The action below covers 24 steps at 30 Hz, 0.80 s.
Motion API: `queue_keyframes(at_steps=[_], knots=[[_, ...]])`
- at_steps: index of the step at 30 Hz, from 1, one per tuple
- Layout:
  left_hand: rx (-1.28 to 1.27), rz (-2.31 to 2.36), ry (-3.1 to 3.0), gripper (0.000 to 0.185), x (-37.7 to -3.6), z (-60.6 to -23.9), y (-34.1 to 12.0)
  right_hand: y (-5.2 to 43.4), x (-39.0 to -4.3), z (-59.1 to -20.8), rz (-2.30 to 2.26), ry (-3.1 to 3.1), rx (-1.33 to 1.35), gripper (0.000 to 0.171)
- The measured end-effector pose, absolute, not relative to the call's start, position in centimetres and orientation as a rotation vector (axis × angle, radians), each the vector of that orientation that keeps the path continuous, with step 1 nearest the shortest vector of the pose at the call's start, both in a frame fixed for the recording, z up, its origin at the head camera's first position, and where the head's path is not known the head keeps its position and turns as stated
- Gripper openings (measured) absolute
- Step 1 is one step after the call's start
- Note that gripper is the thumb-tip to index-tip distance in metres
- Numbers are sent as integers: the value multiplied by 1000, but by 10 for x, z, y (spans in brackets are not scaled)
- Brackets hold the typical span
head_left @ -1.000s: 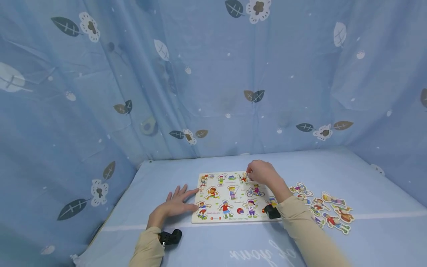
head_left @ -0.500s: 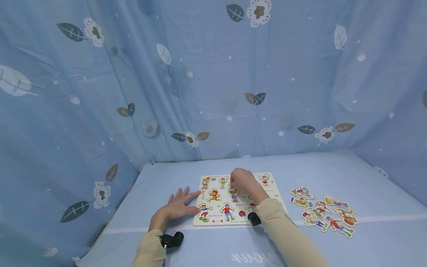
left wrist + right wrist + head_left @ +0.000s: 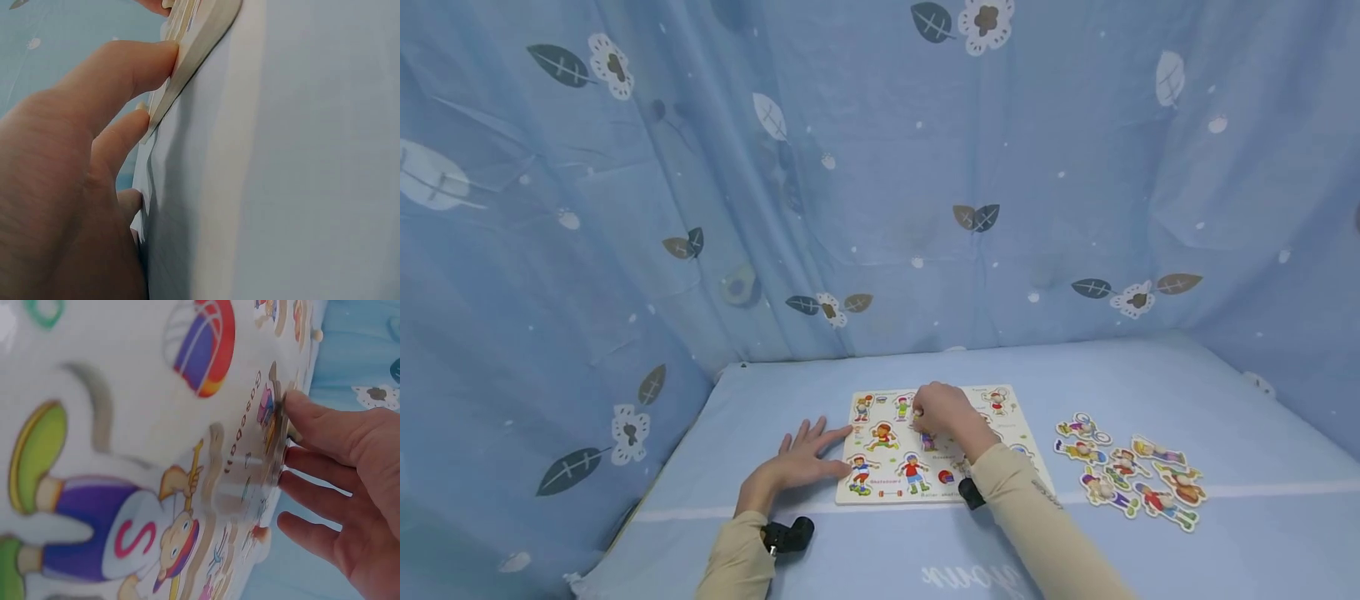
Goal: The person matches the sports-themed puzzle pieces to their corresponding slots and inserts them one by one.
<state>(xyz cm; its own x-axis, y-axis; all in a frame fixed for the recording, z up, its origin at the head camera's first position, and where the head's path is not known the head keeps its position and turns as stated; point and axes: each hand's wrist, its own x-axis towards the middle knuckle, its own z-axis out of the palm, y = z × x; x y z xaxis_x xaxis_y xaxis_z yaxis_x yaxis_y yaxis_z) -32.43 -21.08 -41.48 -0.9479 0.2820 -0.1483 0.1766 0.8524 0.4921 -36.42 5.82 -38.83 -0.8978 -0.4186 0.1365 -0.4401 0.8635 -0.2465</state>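
A pale puzzle board [image 3: 891, 458] printed with sports figures lies on the table. My right hand [image 3: 943, 408] is over its upper middle, pinching a puzzle piece between thumb and fingers. In the right wrist view, the piece's thin edge [image 3: 280, 434] stands right at a figure-shaped recess, mostly covered by the thumb. The batter figure [image 3: 125, 531] is printed nearer the camera. At the board's left edge, my left hand [image 3: 801, 462] is spread flat; in the left wrist view its thumb [image 3: 147, 65] and a finger touch the board's side.
Several loose puzzle pieces lie in a pile right of the board, among them a cyclist piece [image 3: 1084, 427] and a piece with a red top [image 3: 1165, 506]. A blue cloth covers the table [image 3: 700, 533], and a patterned curtain [image 3: 880, 208] hangs behind it.
My right hand has moved left from the board's upper right to its upper middle, then stayed nearly in place. My left hand keeps its position at the left edge.
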Motion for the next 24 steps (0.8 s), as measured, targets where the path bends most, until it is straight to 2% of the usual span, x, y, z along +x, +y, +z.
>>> queue_keyframes(at_steps=[7,22,24], knots=[[344,707,2811,80,-325,-416,-214,49,-371,-391,435,-2992,673,47],[325,693,2781,81,-329,-413,-210,38,-384,-375,493,-3019,722,58],[322,696,2782,81,-330,-414,-209,37,-386,-376,485,-3025,705,53]])
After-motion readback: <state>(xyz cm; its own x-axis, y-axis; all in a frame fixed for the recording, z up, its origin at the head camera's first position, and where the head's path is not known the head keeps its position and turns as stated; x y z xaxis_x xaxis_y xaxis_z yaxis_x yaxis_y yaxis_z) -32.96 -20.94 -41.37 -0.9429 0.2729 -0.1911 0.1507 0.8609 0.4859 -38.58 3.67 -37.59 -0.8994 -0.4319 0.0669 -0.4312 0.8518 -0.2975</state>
